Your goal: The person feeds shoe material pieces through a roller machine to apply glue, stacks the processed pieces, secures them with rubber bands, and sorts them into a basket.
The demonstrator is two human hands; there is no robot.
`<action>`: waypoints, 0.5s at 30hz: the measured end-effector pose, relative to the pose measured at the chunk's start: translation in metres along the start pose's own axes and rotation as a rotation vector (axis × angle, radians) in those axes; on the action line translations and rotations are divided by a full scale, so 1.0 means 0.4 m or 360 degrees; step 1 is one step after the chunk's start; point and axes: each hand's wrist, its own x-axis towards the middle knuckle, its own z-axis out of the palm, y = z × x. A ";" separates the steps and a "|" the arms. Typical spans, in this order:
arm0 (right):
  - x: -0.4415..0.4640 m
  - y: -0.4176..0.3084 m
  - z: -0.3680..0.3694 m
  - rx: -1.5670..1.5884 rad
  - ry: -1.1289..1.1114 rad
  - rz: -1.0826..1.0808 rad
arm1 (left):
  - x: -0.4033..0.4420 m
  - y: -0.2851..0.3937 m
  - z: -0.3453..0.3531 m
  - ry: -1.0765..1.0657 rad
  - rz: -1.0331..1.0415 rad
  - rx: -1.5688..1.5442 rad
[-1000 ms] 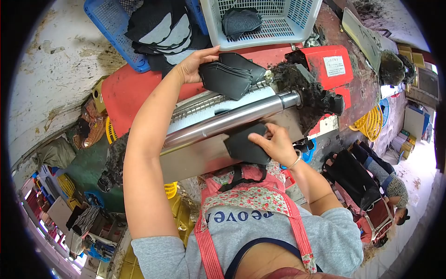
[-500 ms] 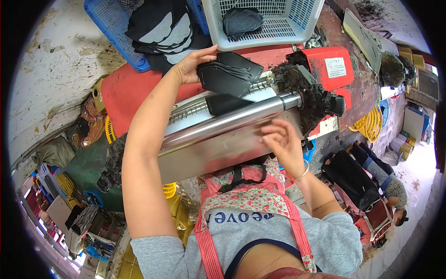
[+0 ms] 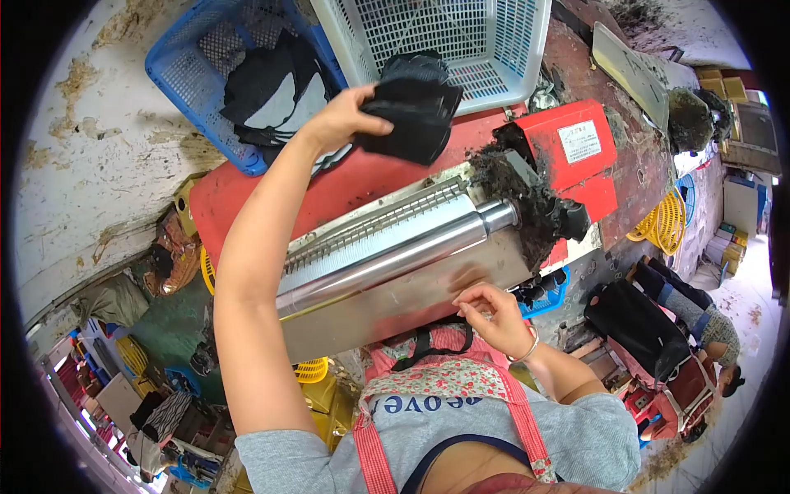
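My left hand (image 3: pixel 346 119) is closed on a small stack of flat black cut pieces (image 3: pixel 407 123), blurred by motion. It holds the stack above the red machine top, at the near edge of a white basket (image 3: pixel 504 86). More dark pieces (image 3: pixel 414 66) lie in that basket. My right hand (image 3: pixel 494 321) hovers over the near edge of the machine's steel plate (image 3: pixel 395 305). Its fingers are loosely curled, thumb apart from them, and I see nothing in it. Between the hands lies the machine's shiny metal roller (image 3: pixel 395 255), with a white toothed strip (image 3: pixel 378 235) behind it.
A blue basket (image 3: pixel 177 99) with black and grey pieces stands at the back left. Dark, dirt-caked parts (image 3: pixel 527 193) and a red housing (image 3: pixel 576 144) sit at the roller's right end. A seated person (image 3: pixel 712 337) is at the far right.
My left hand has lifted the stack up and away from the roller toward the white basket. A dark piece no longer lies behind the roller. My right hand has drawn back toward my body.
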 end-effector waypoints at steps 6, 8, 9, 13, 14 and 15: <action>-0.006 0.005 0.006 -0.0126 0.0003 -0.0158 | 0.242 0.003 0.026 0.0633 0.1483 0.2094; -0.016 0.006 0.006 -0.0245 -0.0019 -0.0209 | 0.283 -0.050 0.000 0.0434 0.1616 0.2945; -0.023 0.005 0.003 -0.0216 -0.0045 -0.0201 | 0.289 -0.084 -0.007 0.0334 0.1522 0.3201; -0.051 0.040 -0.006 -0.0213 -0.0040 -0.0184 | 0.243 -0.121 0.013 0.0331 0.0997 0.3323; -0.057 0.046 -0.006 -0.0208 -0.0041 -0.0173 | 0.228 -0.120 0.021 0.0345 0.0910 0.3275; -0.063 0.051 -0.003 -0.0222 -0.0052 -0.0175 | 0.212 -0.118 0.027 0.0351 0.0886 0.3214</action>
